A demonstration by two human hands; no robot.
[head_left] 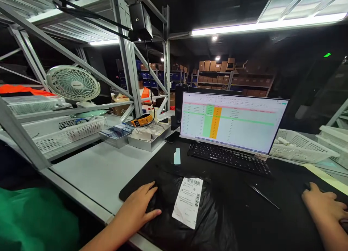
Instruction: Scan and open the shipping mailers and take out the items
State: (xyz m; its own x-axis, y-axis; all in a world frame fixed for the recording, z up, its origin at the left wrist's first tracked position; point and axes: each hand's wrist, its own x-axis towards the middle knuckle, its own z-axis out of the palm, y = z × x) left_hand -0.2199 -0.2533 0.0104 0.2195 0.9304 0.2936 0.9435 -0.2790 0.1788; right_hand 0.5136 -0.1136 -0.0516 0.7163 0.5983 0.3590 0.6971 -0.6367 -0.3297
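Note:
My left hand (pixel 138 206) lies with fingers spread on the left side of a black plastic parcel (pixel 214 218). A white shipping label (pixel 188 203) with barcodes faces up on the parcel. At the right edge, my right hand (pixel 323 204) rests low over the black desk mat (pixel 288 185), its fingers apart. Beside its fingers is a small dark object (pixel 344 221), partly cut off by the frame; I cannot make out its kind. Between the hands lies a thin, pen-like tool (pixel 264 196).
A monitor (pixel 233 122) showing a spreadsheet stands behind a black keyboard (pixel 228 157). Grey trays (pixel 149 142) of papers sit left of it, near a pale blue slip (pixel 177 156). A fan (pixel 73 83), white baskets (pixel 301 146) and metal posts surround the desk. A person in an orange vest (pixel 145 93) is behind.

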